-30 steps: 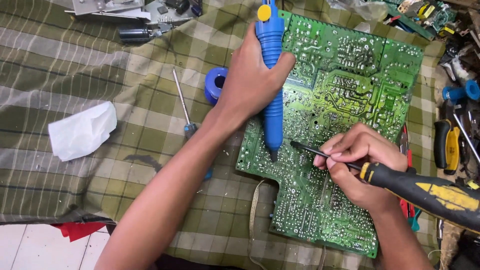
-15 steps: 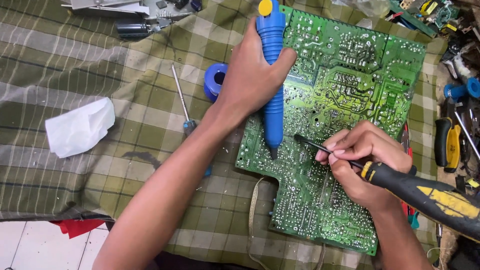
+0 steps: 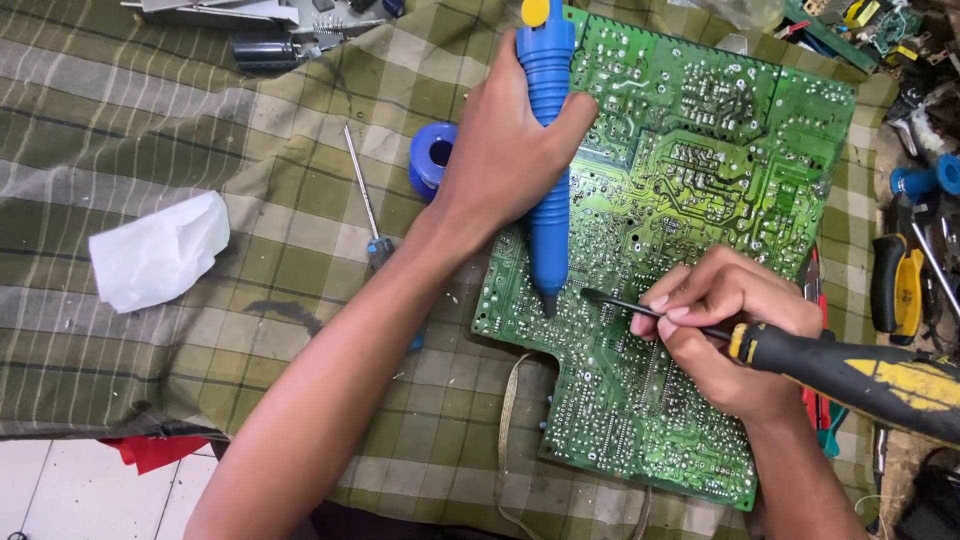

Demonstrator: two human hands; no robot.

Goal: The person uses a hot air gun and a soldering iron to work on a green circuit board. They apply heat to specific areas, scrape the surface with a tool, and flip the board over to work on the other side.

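A large green circuit board (image 3: 700, 180) lies solder side up on a green plaid cloth (image 3: 150, 120). My left hand (image 3: 500, 150) grips a blue desoldering pump (image 3: 548, 200) with a yellow plunger knob; its tip touches the board near the lower left edge. My right hand (image 3: 730, 330) holds a black and yellow soldering iron (image 3: 860, 375) like a pen. The iron's dark tip (image 3: 592, 296) rests on the board just right of the pump's tip.
A blue spool (image 3: 430, 155) and a thin screwdriver (image 3: 362, 195) lie left of the board. A crumpled white tissue (image 3: 160, 250) sits further left. Tools crowd the right edge, including a yellow and black one (image 3: 898, 285). Metal parts lie at the top left (image 3: 260, 45).
Both hands have stayed almost still. The iron tip has crept slightly toward the pump's tip on the board.
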